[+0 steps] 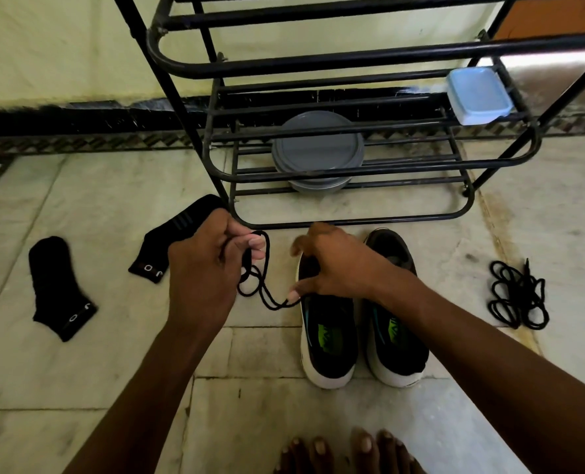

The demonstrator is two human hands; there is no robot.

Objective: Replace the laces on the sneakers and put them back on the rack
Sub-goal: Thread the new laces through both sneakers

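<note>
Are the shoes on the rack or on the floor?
On the floor. Both sneakers stand side by side in front of the black rack, not on any of its shelves.

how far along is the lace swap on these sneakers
Done: little that shows; a loose lace bundle lies on the floor. In hand: the left hand grips a looped black lace, and the right hand pinches it at one sneaker. Left: lacing, then it and the other sneaker go onto the rack.
</note>
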